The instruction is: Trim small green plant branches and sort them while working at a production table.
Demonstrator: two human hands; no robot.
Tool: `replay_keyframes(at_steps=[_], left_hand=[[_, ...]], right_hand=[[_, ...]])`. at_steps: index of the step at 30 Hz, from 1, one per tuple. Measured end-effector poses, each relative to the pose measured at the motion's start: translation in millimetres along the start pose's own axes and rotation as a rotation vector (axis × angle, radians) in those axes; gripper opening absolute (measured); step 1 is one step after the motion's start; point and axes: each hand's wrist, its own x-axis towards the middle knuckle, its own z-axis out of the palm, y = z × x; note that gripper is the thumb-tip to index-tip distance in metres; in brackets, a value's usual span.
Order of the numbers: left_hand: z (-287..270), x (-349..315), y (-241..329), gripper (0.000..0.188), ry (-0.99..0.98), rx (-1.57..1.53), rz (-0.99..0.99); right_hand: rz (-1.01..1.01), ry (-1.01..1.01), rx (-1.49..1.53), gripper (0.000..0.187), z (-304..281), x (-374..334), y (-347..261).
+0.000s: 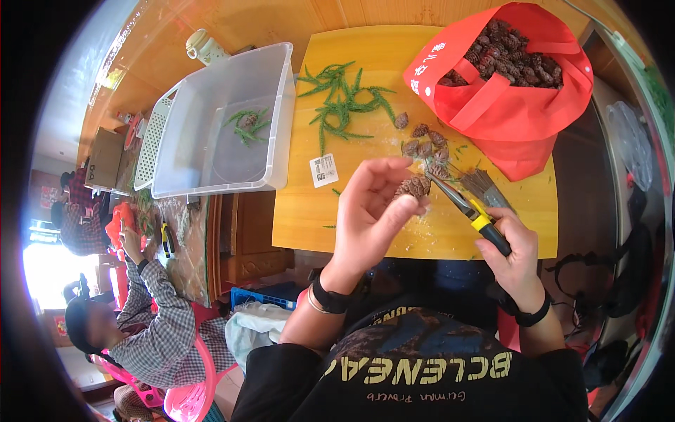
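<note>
A brown pine cone [413,186] is pinched between the thumb and fingers of my left hand [373,214], above the yellow board [302,218]. My right hand [517,246] grips long-nose pliers [457,197] by their black and yellow handles. The jaws point up and left, close beside the cone; I cannot tell whether they touch it. Several loose pine cones [425,148] lie just beyond my hands. A bundle of thin brown wires [481,184] rests beside the pliers. Green artificial sprigs [344,105] are spread on the far part of the board.
A red bag [510,116] full of pine cones stands at the far right. On the left sits a clear plastic bin [232,165] with a green sprig and cone inside. A white label [324,170] lies on the board. At another table a person [158,330] works near other pliers [167,240].
</note>
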Motion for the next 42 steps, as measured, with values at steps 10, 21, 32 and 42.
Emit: replay_keyframes(at_steps=[10, 21, 32, 42], left_hand=[[-6, 1, -8, 0.025, -0.006, 0.256, 0.231], [-12, 10, -10, 0.025, -0.070, 1.059, 0.889], [-10, -8, -22, 0.026, 0.051, 0.468, 0.443], [-12, -48, -4, 0.019, 0.012, 0.039, 0.072]], right_hand=[[0.030, -0.015, -0.023, 0.025, -1, 2, -7], [0.030, -0.005, -0.108, 0.026, 1, 2, -11], [0.261, -0.138, 0.120, 0.017, -32, -13, -24], [0.324, -0.025, -0.497, 0.027, -90, -31, 51]])
